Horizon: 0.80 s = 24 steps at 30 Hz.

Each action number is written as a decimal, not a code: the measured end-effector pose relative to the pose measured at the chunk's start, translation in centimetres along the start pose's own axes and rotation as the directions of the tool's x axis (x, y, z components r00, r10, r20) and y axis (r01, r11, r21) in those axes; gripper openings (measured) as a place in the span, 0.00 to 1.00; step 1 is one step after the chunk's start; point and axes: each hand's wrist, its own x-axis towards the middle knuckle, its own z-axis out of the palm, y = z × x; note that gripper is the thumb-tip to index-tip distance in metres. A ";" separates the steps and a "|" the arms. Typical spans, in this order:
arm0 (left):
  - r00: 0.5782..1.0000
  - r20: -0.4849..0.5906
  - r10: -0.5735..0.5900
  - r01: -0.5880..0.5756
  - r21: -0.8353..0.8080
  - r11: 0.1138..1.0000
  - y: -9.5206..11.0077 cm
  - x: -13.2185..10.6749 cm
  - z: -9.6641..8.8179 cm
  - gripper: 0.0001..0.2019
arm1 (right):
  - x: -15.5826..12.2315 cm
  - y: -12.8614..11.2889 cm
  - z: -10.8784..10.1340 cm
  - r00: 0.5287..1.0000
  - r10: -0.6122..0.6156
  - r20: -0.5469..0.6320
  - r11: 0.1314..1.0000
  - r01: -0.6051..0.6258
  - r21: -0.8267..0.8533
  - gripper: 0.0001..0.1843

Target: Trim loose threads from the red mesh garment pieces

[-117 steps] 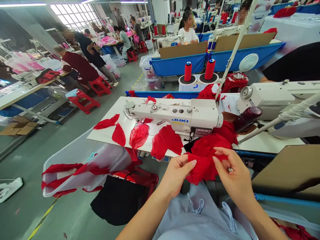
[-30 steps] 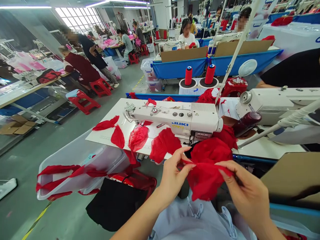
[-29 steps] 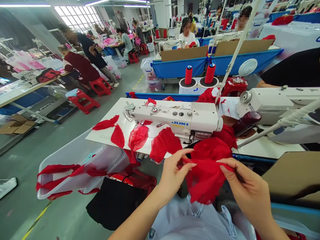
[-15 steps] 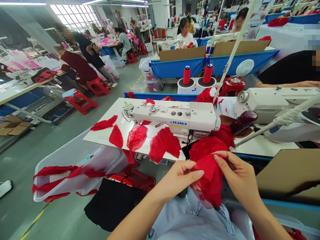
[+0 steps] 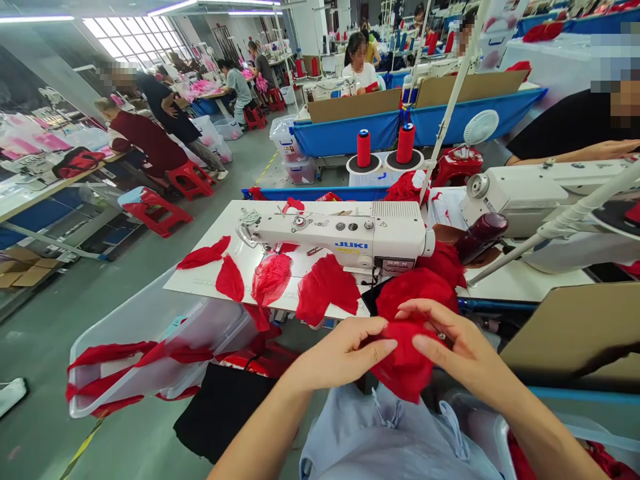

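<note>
Both hands hold a small piece of red sheer fabric point(image 5: 406, 363) above my lap, in front of the sewing table. My left hand point(image 5: 340, 353) pinches its left edge with thumb and fingers. My right hand point(image 5: 453, 347) grips the right side, fingers curled over the top. A heap of red fabric point(image 5: 415, 290) lies just beyond them at the table edge. The white JUKI sewing machine point(image 5: 350, 233) stands on the white table point(image 5: 210, 277), with several red cut pieces point(image 5: 325, 287) spread before it.
A clear plastic bin point(image 5: 150, 333) draped with red strips stands on the floor at the left. A brown board point(image 5: 570, 327) lies at the right. A second sewing machine point(image 5: 540, 193) stands behind it, with a person's arm beyond. Two red thread cones point(image 5: 385, 143) stand at the back. Other workers sit farther off.
The red piece was stretched out between my hands a second ago. Now my hands have come together and the fabric is bunched between them, lower over my lap.
</note>
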 end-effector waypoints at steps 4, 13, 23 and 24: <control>0.996 0.080 0.029 -0.052 0.296 0.954 1.7 0.5 -1.8 0.05 | -0.4 -0.6 0.3 0.972 0.107 0.210 0.975 -0.143 0.168 0.12; 0.830 -0.513 0.218 -0.063 0.301 0.951 -0.4 0.8 2.6 0.06 | -0.5 -0.3 3.4 0.857 0.422 -0.297 0.757 -0.152 0.635 0.20; 0.908 -0.419 -0.010 -0.069 -0.171 0.983 -1.1 1.7 2.9 0.08 | -0.7 -0.5 4.1 0.853 0.369 -0.369 0.785 -0.073 0.616 0.15; 0.908 -0.418 -0.009 -0.069 -0.170 0.983 -1.0 1.6 3.0 0.08 | -0.8 -0.5 4.2 0.851 0.368 -0.373 0.784 -0.069 0.616 0.15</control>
